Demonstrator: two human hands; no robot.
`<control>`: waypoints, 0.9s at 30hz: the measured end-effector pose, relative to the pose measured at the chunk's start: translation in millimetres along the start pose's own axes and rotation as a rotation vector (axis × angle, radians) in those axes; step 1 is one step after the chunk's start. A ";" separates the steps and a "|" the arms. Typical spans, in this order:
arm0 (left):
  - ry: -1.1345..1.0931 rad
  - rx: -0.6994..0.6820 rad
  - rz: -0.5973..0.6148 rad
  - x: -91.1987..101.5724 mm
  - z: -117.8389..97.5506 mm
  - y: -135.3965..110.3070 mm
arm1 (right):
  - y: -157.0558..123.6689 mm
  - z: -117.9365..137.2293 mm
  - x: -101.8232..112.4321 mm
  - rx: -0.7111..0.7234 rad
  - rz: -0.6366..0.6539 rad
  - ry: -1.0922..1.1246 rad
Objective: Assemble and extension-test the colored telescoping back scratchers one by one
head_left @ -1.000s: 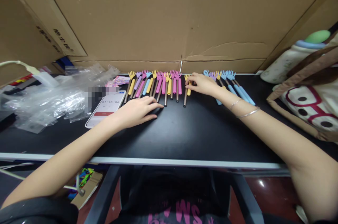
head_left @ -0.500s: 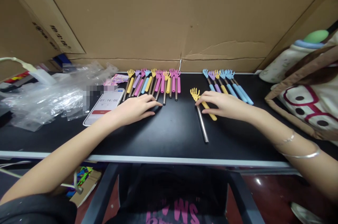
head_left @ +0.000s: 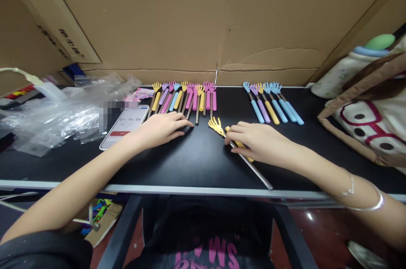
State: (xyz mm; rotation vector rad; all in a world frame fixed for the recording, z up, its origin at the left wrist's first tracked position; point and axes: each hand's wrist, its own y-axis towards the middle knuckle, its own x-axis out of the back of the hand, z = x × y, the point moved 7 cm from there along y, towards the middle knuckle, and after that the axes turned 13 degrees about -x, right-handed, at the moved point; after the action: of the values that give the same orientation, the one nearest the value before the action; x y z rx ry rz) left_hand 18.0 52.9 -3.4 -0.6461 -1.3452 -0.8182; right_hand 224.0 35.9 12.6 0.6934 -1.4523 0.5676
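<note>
My right hand [head_left: 253, 138] grips a yellow back scratcher [head_left: 216, 126] near its hand-shaped head; its bare metal rod [head_left: 255, 171] slants down toward the table's front edge. A separate yellow handle tube [head_left: 240, 145] lies beside the rod, partly hidden beneath my fingers. Resting on the table, my left hand [head_left: 166, 127] has its fingers loosely stretched and holds nothing. Just behind it lies a row of back scratchers [head_left: 197, 106] in pink, yellow, blue and purple, with bare rods and loose handle tubes among them. Further right, several back scratchers [head_left: 272, 110] have their handles fitted on the rods.
A phone [head_left: 127, 123] showing a timer lies left of my left hand, beside a heap of clear plastic bags [head_left: 63, 112]. To the right are a brown-and-white bag [head_left: 371, 125] and a white bottle [head_left: 342, 72]. A cardboard wall [head_left: 196, 19] stands behind the black table [head_left: 177, 171].
My right hand has moved left and nearer to me with the yellow back scratcher and handle tube. The rod now slants more to the right. My left hand has hardly moved.
</note>
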 end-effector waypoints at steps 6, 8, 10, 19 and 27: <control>-0.039 -0.112 -0.135 21.7 -13.1 5.1 | 8.7 4.7 -2.3 0.097 0.035 0.090; -0.054 -0.157 -0.163 27.2 -21.6 8.6 | 12.5 2.5 -4.5 0.105 0.022 0.107; -0.050 -0.197 -0.160 28.4 -30.4 12.7 | 16.0 1.0 -6.8 0.110 0.009 0.132; 0.024 -0.223 -0.048 14.8 -34.6 17.2 | 21.2 -4.1 -11.1 0.108 0.026 0.238; 0.012 -0.161 -0.033 16.2 -11.4 0.3 | 10.3 -31.8 -7.7 0.057 0.062 0.314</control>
State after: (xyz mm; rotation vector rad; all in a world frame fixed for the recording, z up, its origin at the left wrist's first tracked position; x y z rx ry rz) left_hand 25.4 41.6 11.2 -0.7443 -1.2907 -0.9628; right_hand 238.2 66.5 6.1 0.5763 -1.1709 0.7336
